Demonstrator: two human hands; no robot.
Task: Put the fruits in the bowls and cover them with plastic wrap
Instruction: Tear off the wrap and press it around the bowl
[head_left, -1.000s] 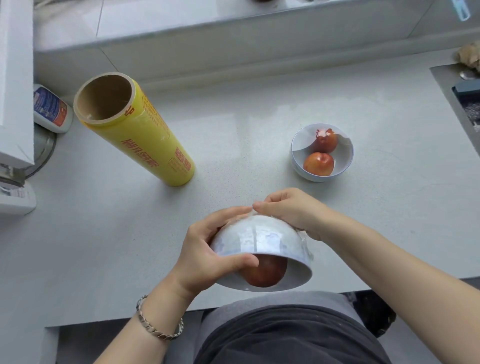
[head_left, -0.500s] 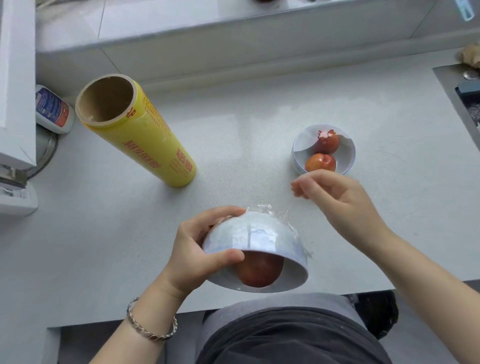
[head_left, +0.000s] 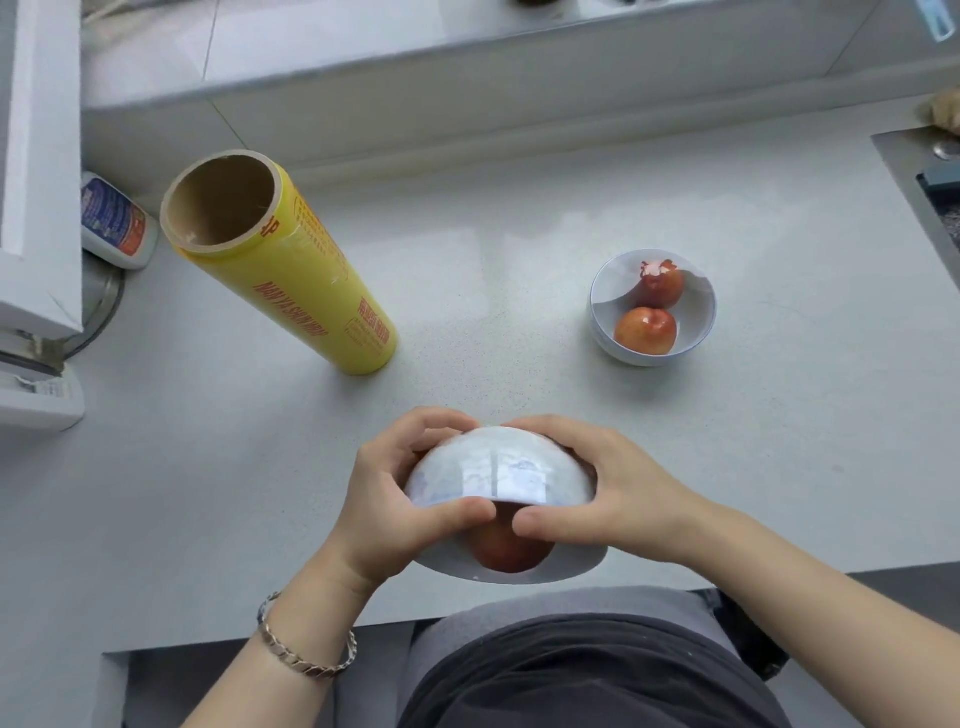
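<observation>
Counter (head_left: 519, 218): pale grey, it carries everything here; its front edge runs just below the hands.
Plastic wrap roll (head_left: 306, 291): yellow with red print, standing on the counter at the left. Its open cardboard core faces the camera, and it is well apart from both bowls.
Near bowl (head_left: 498, 473): white, raised over the counter's front edge. It is tipped so its mouth faces the person and its glossy base faces away.
Left hand (head_left: 395, 499): grasping the near bowl from the left, fingers curled over the base and thumb on the wall near the rim.
Right hand (head_left: 618, 488): grasping the same bowl from the right in the same way; the two thumb tips nearly meet.
Far bowl (head_left: 605, 343): white, upright on the counter to the right, beyond the hands. A sheen across its mouth looks like film.
Fruit in near bowl (head_left: 506, 553): one red fruit, seen inside under the thumbs.
Fruits in far bowl: two red ones, the front fruit (head_left: 645, 331) touching the back fruit (head_left: 661, 283).
Bottle (head_left: 117, 223): white with a blue and red label, just left of the roll.
Bracelet (head_left: 306, 660): a silver chain on the left wrist.
</observation>
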